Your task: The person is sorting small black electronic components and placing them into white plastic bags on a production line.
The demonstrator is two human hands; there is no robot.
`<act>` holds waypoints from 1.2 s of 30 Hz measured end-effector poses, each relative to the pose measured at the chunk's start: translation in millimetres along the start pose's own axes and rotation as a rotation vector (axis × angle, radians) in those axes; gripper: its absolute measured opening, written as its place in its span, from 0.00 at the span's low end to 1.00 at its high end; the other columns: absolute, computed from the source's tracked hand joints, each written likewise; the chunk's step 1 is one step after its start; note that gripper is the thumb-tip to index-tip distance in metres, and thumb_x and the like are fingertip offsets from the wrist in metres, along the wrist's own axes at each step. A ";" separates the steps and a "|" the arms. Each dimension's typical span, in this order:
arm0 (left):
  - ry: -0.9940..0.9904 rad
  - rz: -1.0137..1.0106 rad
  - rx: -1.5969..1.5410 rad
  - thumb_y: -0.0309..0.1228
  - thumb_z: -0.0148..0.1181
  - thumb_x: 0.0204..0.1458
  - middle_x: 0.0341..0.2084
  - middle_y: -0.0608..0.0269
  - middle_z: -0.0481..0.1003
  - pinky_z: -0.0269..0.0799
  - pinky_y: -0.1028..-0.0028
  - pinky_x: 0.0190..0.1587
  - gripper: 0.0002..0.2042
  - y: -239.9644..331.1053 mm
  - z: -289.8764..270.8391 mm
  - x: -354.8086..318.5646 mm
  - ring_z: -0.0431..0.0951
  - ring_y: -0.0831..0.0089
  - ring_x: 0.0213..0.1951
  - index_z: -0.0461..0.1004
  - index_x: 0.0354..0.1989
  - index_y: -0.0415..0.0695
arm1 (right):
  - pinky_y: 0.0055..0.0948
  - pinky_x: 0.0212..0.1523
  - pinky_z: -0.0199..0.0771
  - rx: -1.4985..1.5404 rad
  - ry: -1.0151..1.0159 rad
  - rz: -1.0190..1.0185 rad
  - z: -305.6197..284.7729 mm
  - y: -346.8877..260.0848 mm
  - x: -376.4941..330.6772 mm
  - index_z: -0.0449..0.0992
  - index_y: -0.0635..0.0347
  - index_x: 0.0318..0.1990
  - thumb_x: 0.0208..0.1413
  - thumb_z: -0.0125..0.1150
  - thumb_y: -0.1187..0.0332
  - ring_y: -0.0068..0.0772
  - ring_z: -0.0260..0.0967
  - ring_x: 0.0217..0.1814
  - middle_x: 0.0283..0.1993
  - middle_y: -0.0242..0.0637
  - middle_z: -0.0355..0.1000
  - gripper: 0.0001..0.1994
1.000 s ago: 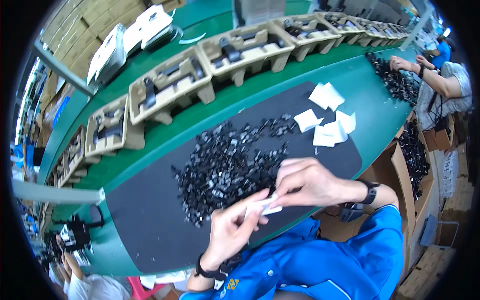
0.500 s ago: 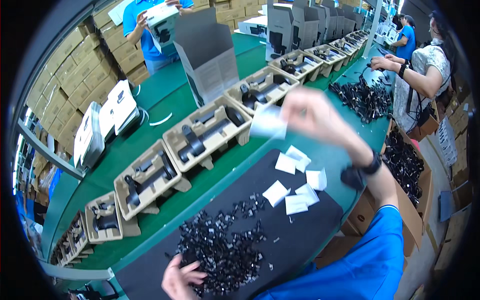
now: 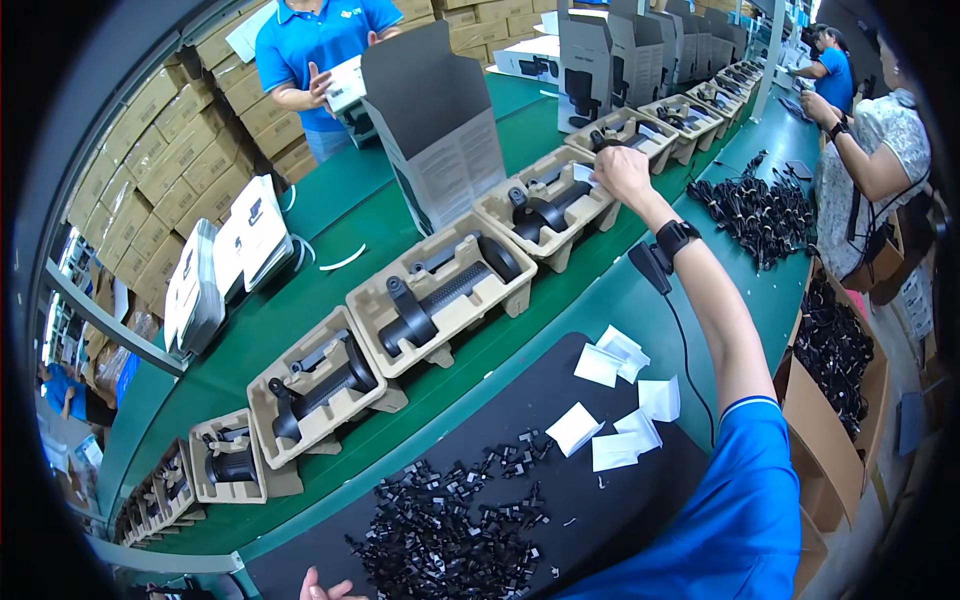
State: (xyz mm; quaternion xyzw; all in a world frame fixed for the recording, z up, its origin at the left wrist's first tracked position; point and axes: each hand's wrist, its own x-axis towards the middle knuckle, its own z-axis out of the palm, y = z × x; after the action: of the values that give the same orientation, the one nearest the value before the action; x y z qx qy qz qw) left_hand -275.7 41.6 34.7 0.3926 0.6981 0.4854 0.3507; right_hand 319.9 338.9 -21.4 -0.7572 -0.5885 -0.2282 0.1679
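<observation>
My right hand (image 3: 622, 172) reaches out over a tan moulded tray (image 3: 545, 245) on the green belt. Its fingers are closed on a white paper slip (image 3: 583, 174), of which only a corner shows above the tray's far right end. Black stand-like parts lie in that tray. At the lower edge my left hand (image 3: 328, 588) is cut off by the picture; its visible fingers are apart and hold nothing. Beside it spreads a heap of small black pieces (image 3: 440, 535) on a dark mat (image 3: 640, 500). Several folded white slips (image 3: 575, 430) lie on the same mat.
More filled trays (image 3: 435, 290) line the belt (image 3: 480, 375). An open grey carton (image 3: 440, 130) stands behind them, near a co-worker in blue (image 3: 325, 50). Black cables (image 3: 760, 210) are piled at right, by another person (image 3: 870, 170). A corded black device (image 3: 652, 267) sits near my wrist.
My right hand has moved farther out with the white slip, from above the belt's near side to the tray. My left hand has drawn back toward the lower edge, off the black pieces.
</observation>
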 end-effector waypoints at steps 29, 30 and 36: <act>0.772 1.313 0.659 0.38 0.64 0.46 0.50 0.52 0.72 0.64 0.67 0.57 0.25 345.9 -269.5 37.6 0.70 0.58 0.54 0.69 0.54 0.44 | 0.40 0.33 0.61 0.129 -0.407 -0.687 -412.2 -120.4 -312.6 0.77 0.48 0.38 0.45 0.63 0.60 0.36 0.72 0.30 0.26 0.31 0.72 0.11; 0.825 1.322 0.694 0.37 0.64 0.44 0.49 0.50 0.72 0.63 0.70 0.57 0.26 354.7 -257.9 46.8 0.70 0.61 0.54 0.69 0.53 0.42 | 0.37 0.31 0.61 0.202 -0.445 -0.701 -415.8 -118.0 -321.0 0.77 0.47 0.38 0.44 0.63 0.59 0.34 0.72 0.29 0.25 0.29 0.73 0.12; 0.758 1.273 0.429 0.42 0.62 0.44 0.52 0.48 0.70 0.61 0.68 0.59 0.30 379.8 -227.2 113.4 0.69 0.58 0.56 0.67 0.56 0.40 | 0.30 0.27 0.58 0.117 -0.318 -0.703 -417.6 -112.2 -320.8 0.77 0.46 0.36 0.43 0.64 0.57 0.30 0.72 0.27 0.24 0.27 0.72 0.12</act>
State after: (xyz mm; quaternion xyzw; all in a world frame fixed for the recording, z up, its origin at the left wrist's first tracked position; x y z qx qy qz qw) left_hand -445.2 134.8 448.5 0.5846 0.4890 0.5491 -0.3428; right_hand 84.4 -112.6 153.4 -0.5242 -0.8429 -0.1179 0.0291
